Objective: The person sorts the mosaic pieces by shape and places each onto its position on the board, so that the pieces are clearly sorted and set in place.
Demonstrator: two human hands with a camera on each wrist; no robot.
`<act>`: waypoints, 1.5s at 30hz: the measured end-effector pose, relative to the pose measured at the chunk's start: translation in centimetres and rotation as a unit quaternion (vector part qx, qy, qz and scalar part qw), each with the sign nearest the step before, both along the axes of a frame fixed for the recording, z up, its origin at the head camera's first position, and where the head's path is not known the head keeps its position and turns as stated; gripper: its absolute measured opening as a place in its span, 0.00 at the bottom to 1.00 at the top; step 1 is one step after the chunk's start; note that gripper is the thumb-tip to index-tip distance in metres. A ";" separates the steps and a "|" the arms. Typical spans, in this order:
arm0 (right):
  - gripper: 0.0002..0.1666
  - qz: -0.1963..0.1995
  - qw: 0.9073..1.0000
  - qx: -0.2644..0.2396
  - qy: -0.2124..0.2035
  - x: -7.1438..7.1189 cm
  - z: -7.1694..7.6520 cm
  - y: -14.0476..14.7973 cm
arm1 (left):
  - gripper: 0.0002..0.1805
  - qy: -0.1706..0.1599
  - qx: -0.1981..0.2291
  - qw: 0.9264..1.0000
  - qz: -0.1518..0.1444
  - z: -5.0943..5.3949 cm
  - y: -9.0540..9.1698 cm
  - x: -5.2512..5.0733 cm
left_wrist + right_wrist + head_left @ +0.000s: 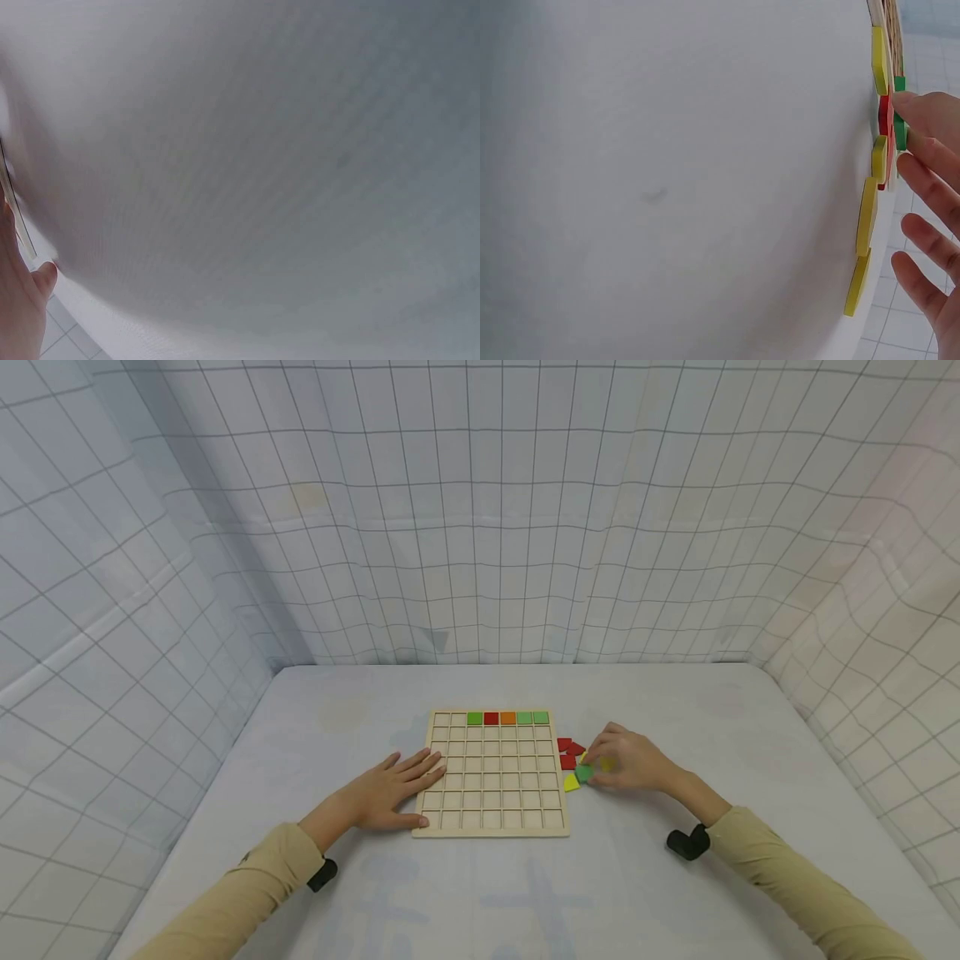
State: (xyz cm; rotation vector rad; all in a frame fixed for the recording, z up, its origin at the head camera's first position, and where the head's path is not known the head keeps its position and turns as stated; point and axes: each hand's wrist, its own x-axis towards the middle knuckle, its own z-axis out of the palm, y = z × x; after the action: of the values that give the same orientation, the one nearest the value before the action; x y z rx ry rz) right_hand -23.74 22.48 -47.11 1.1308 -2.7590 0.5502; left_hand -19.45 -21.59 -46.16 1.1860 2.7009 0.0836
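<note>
A wooden grid board (pixel 491 781) lies flat on the table, its top row partly filled with coloured square tiles: green, red, orange and light green. My left hand (pixel 386 793) rests spread on the board's left edge, fingers straight. Just right of the board, my right hand (pixel 628 760) pinches a green tile (pixel 900 114) between thumb and index finger, raised a little above the other tiles. Its remaining fingers are spread apart. Under and around that hand lie red tiles (pixel 567 762) and yellow tiles (pixel 572 782); the hand hides some of them.
White cloth (pixel 480 893) covers the table. Grid-patterned curtains (pixel 510 527) enclose the back and both sides. A black wrist device (pixel 688 842) sits under the right wrist, another (pixel 322 874) under the left.
</note>
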 end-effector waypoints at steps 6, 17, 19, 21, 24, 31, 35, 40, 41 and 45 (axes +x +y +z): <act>0.11 -0.023 1.000 -0.005 0.008 -0.2 0.2 -0.5 | 0.45 0.004 0.002 1.000 -0.001 -0.1 0.0 0.0; 0.12 -0.059 0.998 -0.020 0.020 -0.6 0.8 -2.4 | 0.45 0.002 -0.001 1.000 0.004 -0.2 0.0 0.0; 0.12 -0.067 0.997 -0.021 0.023 -0.7 1.0 -2.9 | 0.45 0.003 -0.001 1.000 0.004 -0.2 0.0 0.0; 0.13 -0.072 0.997 -0.027 0.027 -0.8 1.1 -3.3 | 0.45 0.002 -0.002 1.000 0.005 -0.2 0.0 0.0; 0.13 -0.070 0.996 -0.044 0.034 -1.0 1.4 -3.9 | 0.45 0.003 -0.002 1.000 0.005 -0.2 0.0 -0.1; 0.15 -0.067 0.995 -0.064 0.049 -1.5 1.7 -5.3 | 0.45 0.004 -0.003 1.000 0.005 -0.3 0.0 0.0; 0.16 -0.070 0.994 -0.069 0.040 -1.7 2.0 -6.2 | 0.45 0.001 -0.002 1.000 0.009 -0.2 0.0 0.1; 0.15 -0.064 0.994 -0.076 0.038 -2.2 2.1 -7.1 | 0.45 -0.001 0.000 1.000 0.010 -0.2 0.1 0.1; 0.15 -0.064 0.994 -0.076 0.035 -2.3 2.1 -7.3 | 0.45 -0.001 0.000 1.000 0.010 -0.3 0.1 0.1; 0.15 -0.063 0.995 -0.075 0.029 -2.8 2.0 -7.9 | 0.45 -0.001 0.000 1.000 0.008 -0.3 0.0 0.1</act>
State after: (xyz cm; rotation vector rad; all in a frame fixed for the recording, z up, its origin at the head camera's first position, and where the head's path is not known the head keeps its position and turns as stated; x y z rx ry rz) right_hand -26.58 14.54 -45.07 0.9190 -2.6645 0.6841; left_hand -19.38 -21.55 -46.50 1.1632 2.7093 0.0871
